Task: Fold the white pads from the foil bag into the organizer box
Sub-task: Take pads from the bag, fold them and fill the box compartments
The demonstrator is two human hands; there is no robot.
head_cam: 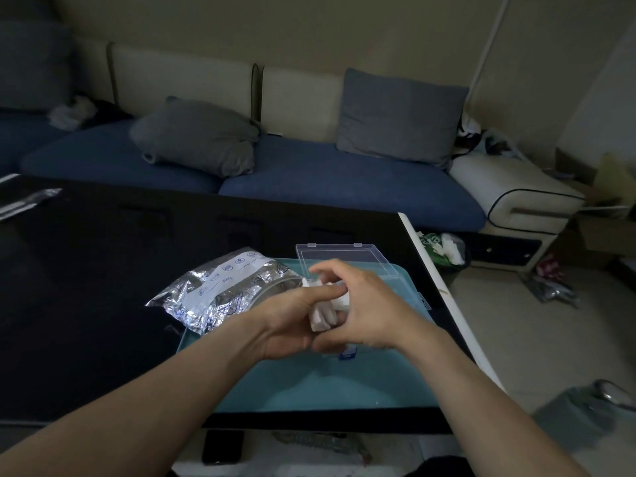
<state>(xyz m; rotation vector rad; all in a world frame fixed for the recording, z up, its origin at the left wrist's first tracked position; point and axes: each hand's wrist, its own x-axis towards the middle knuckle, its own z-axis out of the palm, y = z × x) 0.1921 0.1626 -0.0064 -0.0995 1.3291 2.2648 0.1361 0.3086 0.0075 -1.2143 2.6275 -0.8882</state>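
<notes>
- The left hand (pixel 292 325) and the right hand (pixel 364 311) meet above the teal tray (pixel 309 383); both have their fingers curled round one white pad (pixel 327 313), which sits bunched between them and looks partly folded.
- Risk: the pad is soft and held only at its edges, so in my judgement a loosened pinch would let the fold spring open, or let the pad drop onto the tray rather than into the box.
- Risk: the clear organizer box (pixel 347 261) lies just behind the hands with its lid up. A wrist swinging forward could knock the lid or push the light box along the tray.
- Risk: the foil bag (pixel 220 287) rests partly on the tray's left rim and partly on the dark table (pixel 103 270), just beside the left forearm. A backward elbow move could drag it off the tray.
- Foil bag: crumpled, with printed labels. Its mouth seems to face the hands, but I cannot tell whether any pads remain inside.
- Organizer box: the hands hide most of its base, so its contents cannot be made out.
- Teal tray: carries the box and part of the bag.
</notes>
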